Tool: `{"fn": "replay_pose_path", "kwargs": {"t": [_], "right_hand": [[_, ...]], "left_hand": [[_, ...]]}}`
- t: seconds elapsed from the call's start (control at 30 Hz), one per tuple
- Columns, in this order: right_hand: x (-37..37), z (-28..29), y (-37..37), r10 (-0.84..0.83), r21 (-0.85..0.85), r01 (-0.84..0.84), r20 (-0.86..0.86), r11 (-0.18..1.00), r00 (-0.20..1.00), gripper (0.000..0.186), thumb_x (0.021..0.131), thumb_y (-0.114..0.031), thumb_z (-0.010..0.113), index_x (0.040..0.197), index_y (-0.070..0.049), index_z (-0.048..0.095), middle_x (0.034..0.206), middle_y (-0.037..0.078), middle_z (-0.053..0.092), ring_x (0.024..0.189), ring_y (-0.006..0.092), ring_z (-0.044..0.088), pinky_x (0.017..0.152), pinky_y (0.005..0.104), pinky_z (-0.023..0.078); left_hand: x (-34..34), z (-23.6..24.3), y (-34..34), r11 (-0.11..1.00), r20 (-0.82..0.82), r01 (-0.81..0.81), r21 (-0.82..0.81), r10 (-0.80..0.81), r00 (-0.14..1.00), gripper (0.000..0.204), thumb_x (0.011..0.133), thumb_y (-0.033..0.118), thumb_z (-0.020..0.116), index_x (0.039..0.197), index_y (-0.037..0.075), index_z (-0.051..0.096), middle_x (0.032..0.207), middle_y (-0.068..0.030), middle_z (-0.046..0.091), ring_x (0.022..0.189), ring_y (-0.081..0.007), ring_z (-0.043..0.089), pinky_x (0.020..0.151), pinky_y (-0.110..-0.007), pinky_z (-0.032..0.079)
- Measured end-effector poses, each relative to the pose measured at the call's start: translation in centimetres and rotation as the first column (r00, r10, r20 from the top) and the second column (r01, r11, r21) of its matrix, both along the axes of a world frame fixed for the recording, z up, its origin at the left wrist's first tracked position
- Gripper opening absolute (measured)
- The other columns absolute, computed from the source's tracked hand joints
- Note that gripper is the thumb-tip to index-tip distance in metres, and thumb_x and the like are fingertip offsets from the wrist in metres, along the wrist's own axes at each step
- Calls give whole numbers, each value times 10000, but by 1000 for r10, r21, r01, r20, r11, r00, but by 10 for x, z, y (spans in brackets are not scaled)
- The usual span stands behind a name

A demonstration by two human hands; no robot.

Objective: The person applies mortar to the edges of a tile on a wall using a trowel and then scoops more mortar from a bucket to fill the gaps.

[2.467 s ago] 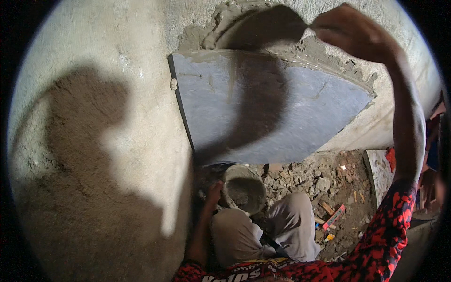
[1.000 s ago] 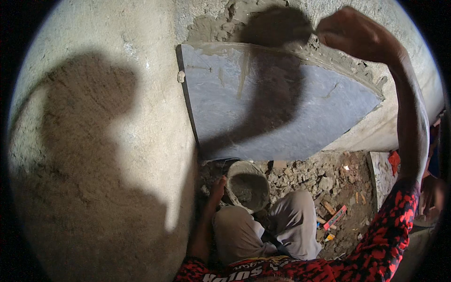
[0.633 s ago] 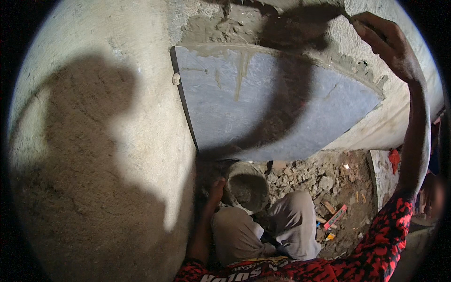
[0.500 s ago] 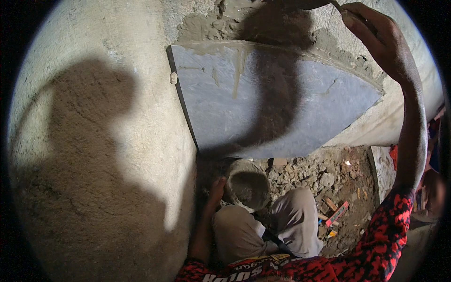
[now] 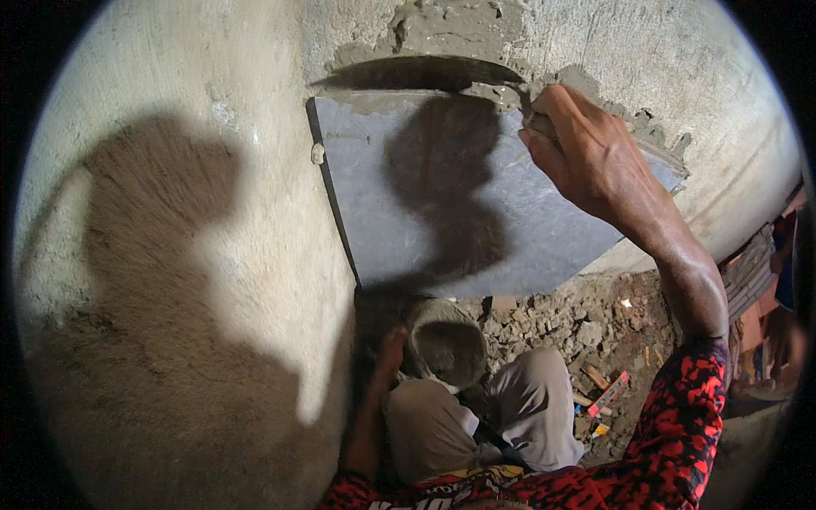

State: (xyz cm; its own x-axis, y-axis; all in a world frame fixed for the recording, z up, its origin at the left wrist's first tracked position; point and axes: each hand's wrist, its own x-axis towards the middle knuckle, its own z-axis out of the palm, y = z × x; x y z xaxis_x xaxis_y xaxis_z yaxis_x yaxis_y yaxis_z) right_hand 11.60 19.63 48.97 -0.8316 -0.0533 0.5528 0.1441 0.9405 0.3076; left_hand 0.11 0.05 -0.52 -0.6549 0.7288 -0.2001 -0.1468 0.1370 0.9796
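My right hand [image 5: 586, 157] is closed around the handle of a trowel [image 5: 408, 73]. Its long dark blade points left and lies along the upper edge of a grey corner slab [image 5: 544, 204], against the wet mortar [image 5: 463, 30] on the wall. Whether the blade touches the slab is unclear. Down at the lower middle, my left hand [image 5: 392, 350] is beside the left rim of a round bucket [image 5: 476, 327] holding grey mortar. Shadow hides most of its fingers, so their grip does not show. My shadow darkens the middle of the slab.
A rough plastered wall [image 5: 272, 255] rises close on my left. Below the slab lie broken rubble [image 5: 544, 331] and a red spirit level [image 5: 609, 393]. My bent knees [image 5: 535, 399] flank the bucket. Part of another person's hand [image 5: 796, 344] shows at the far right.
My right hand has come down and left from the upper right, bringing the trowel blade into view at the slab's upper edge. My left hand stays by the bucket.
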Motion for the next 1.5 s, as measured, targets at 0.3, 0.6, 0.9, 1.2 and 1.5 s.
{"fn": "replay_pose_path", "kwargs": {"t": [0.3, 0.6, 0.9, 1.2, 1.5], "right_hand": [[36, 21, 39, -222, -262, 145, -293, 954, 930, 208, 931, -217, 576, 974, -19, 529, 836, 171, 634, 738, 315, 640, 638, 407, 503], [59, -20, 59, -120, -264, 75, -160, 962, 980, 201, 895, -132, 621, 1032, -33, 511, 929, 165, 586, 796, 310, 631, 641, 403, 507], [71, 66, 86, -133, -79, 156, 235, 985, 963, 240, 942, -171, 558, 1064, 21, 636, 954, 167, 675, 838, 257, 666, 733, 377, 545], [85, 66, 65, -200, -26, 212, 228, 977, 953, 201, 928, -177, 562, 937, 5, 646, 803, 146, 634, 703, 284, 619, 654, 388, 510], [52, 82, 59, -116, -15, 125, 274, 992, 955, 240, 917, -193, 562, 949, 38, 623, 807, 163, 626, 697, 291, 616, 651, 402, 499]], "left_hand": [[5, -15, 3, 992, 84, 28, -120, -18, 996, 354, 971, 324, 457, 988, 8, 615, 919, -14, 589, 877, -133, 504, 823, -302, 411], [-16, -36, -6, 990, 220, 90, 108, -112, 969, 386, 973, 321, 435, 1115, -1, 596, 1026, -62, 611, 961, -158, 530, 882, -316, 408], [-3, -13, -2, 996, 167, 82, -42, -74, 983, 360, 968, 312, 441, 1084, 17, 612, 989, -40, 614, 936, -148, 535, 872, -304, 403], [15, 47, 2, 1000, 240, -16, 19, 11, 971, 328, 958, 293, 459, 984, 11, 625, 928, -25, 610, 861, -140, 531, 818, -319, 420], [1, 5, 1, 999, 257, 50, -13, -45, 965, 402, 975, 334, 460, 1106, -20, 598, 1022, -91, 628, 943, -180, 553, 867, -354, 423]]}}
